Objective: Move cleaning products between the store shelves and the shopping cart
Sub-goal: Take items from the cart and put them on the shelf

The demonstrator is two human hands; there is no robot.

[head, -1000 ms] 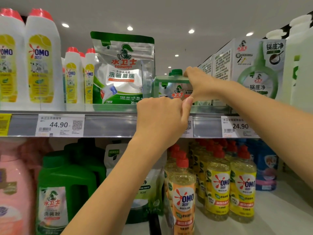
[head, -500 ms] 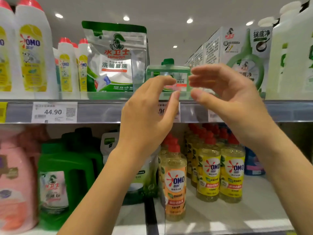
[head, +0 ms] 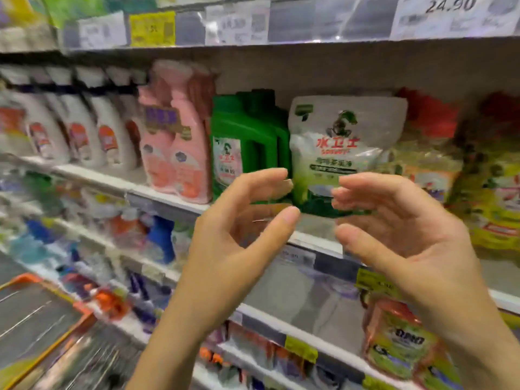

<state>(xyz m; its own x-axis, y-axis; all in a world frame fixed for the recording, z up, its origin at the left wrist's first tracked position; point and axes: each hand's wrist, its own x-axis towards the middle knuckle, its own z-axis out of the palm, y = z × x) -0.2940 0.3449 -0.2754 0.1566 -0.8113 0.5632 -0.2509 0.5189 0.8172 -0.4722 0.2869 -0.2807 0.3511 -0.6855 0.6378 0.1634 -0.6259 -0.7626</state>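
Both your hands are raised before the shelves, palms turned toward each other with a gap between them. Your left hand [head: 242,229] is wide, fingers loosely curved, holding nothing. Your right hand [head: 399,229] is the same, wide and holding nothing. The white-and-green pouch [head: 337,153] stands upright on the shelf [head: 168,190], seen through the gap and just above your fingertips. Your right fingertips overlap its lower edge in this view, but blur prevents confirming contact. The green jug [head: 250,136] stands just left of the pouch, touching it, behind your left fingertips. Pink bottles [head: 180,153] stand left of the jug, and white bottles [head: 84,136] further left. The shopping cart [head: 81,309] sits at lower left, well apart from both hands.
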